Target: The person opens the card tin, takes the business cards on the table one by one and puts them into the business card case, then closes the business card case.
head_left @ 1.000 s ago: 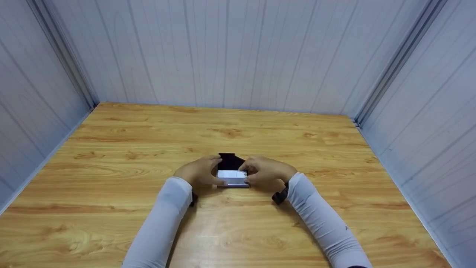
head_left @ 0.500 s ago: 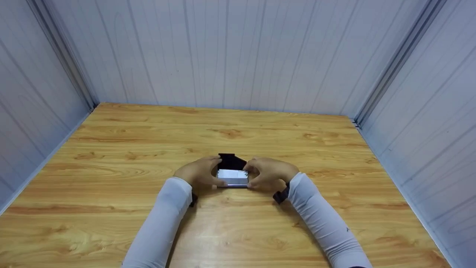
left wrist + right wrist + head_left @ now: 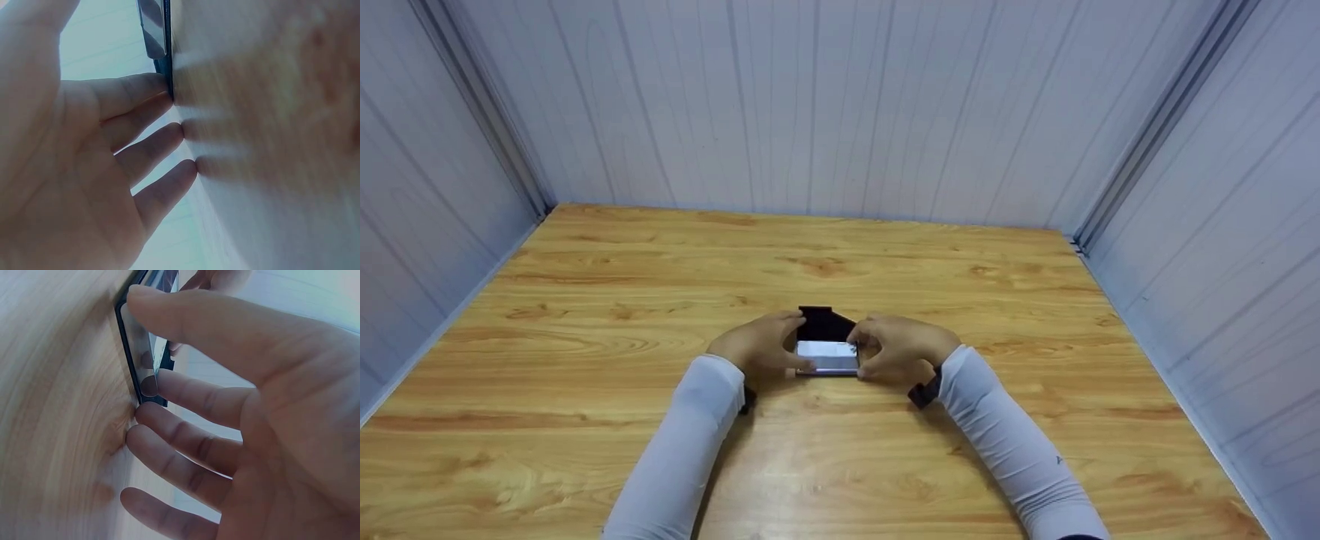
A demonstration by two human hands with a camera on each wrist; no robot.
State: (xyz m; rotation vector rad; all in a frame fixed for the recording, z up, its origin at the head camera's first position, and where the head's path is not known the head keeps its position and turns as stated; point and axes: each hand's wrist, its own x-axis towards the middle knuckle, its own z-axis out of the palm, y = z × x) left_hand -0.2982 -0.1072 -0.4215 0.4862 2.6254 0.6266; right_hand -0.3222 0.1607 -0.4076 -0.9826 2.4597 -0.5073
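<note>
A shiny silver rectangular block (image 3: 831, 355) lies along the front of a flat black plate (image 3: 820, 327) with a slanted corner. My left hand (image 3: 765, 343) holds its left end, thumb at the front and fingers along the plate's left edge. From the right, my right hand (image 3: 906, 346) pinches the other end between thumb and index finger. The left wrist view shows the remaining fingertips touching the table beside the black edge. In the right wrist view the block's mirrored end (image 3: 135, 337) sits inside a black rim, and the lower fingers spread loosely. The exact kind of object cannot be told.
The wood-grain table (image 3: 825, 262) is bounded by pale panel walls (image 3: 810, 105) at the back and both sides. Dark wrist devices (image 3: 925, 394) sit under the cuffs of the white sleeves (image 3: 679, 450).
The right thumb and fingers have slid slightly right, off the block's top toward its end, and stay there. The left hand has barely moved; the whole view has shifted a little.
</note>
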